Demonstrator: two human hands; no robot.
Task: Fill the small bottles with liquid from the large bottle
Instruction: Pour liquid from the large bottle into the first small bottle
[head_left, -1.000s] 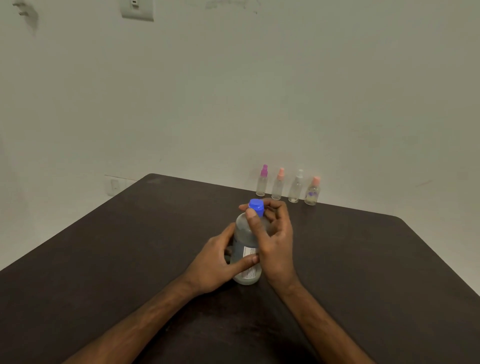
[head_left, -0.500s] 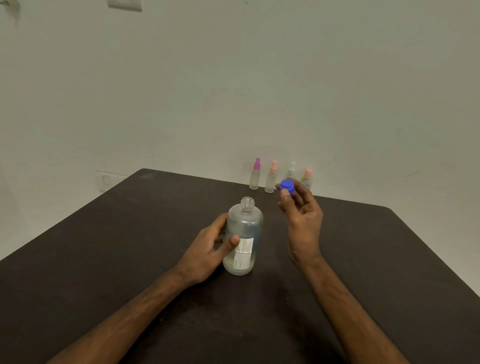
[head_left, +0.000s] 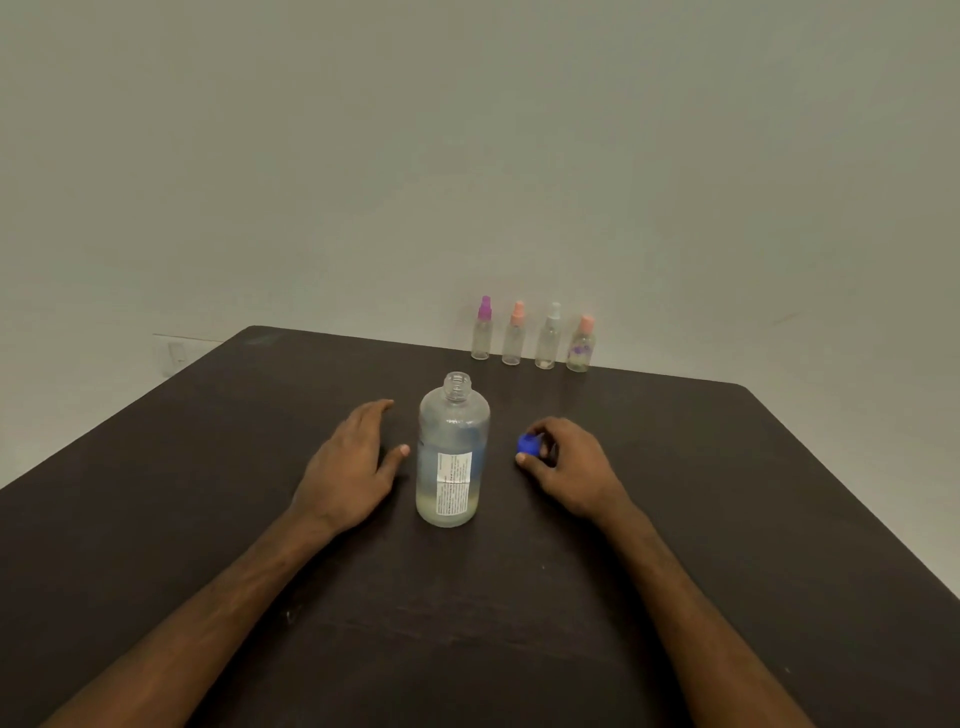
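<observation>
currently the large bottle (head_left: 452, 452) stands upright at the centre of the frame on the dark worktop (head_left: 675, 519). it is clear plastic, uncapped, with the threaded neck exposed; a white printed label runs down its front, and pale liquid shows in the lower part, though the exact level cannot be told. its blue cap (head_left: 529, 445) is right of the bottle, pinched between thumb and fingers of the right hand (head_left: 571, 470), low over the worktop; contact between cap and surface cannot be told. the left hand (head_left: 353, 462) lies just left of the bottle, fingers spread apart and flat, holding nothing, with a narrow gap between thumb and bottle.

four small bottles stand in a row at the far edge of the worktop, against the wall (head_left: 467, 156), upper centre-right of the frame: a purple-capped bottle (head_left: 482, 328), a first pink-capped bottle (head_left: 514, 334), a white-capped bottle (head_left: 548, 336) and a second pink-capped bottle (head_left: 582, 345). all remain capped and upright.

against the earlier frame: the left hand, then wrapped around the large bottle, has let go; the right hand, then raised with the cap, has dropped beside the bottle.
</observation>
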